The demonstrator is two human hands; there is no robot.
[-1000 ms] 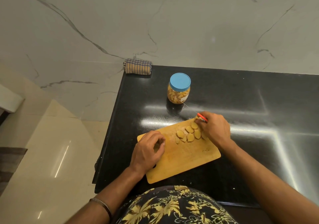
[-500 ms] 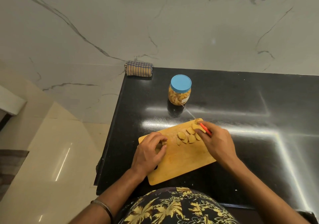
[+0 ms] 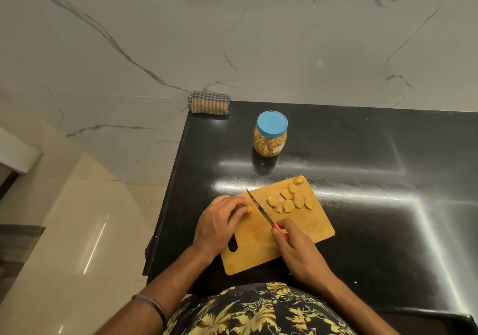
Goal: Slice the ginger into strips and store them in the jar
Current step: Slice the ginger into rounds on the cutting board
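Observation:
A wooden cutting board [image 3: 305,239] lies on the black counter. Several pale ginger slices [image 3: 289,200] sit spread across its far right part. My left hand [image 3: 219,223] holds a small piece of ginger [image 3: 248,208] down on the board's left side, fingers curled over it. My right hand [image 3: 297,252] grips the red handle of a knife [image 3: 261,209], whose blade points away and lies just right of the held piece. A clear jar [image 3: 270,135] with a blue lid stands closed beyond the board, with yellowish pieces inside.
A folded checked cloth [image 3: 209,103] lies at the counter's far left corner against the marble wall. The counter's left edge [image 3: 168,197] drops to a glossy tiled floor. Bare black counter stretches to the right of the board.
My right hand has moved back from the slices at the board's far end toward me and swung the knife blade over beside the piece under my left hand.

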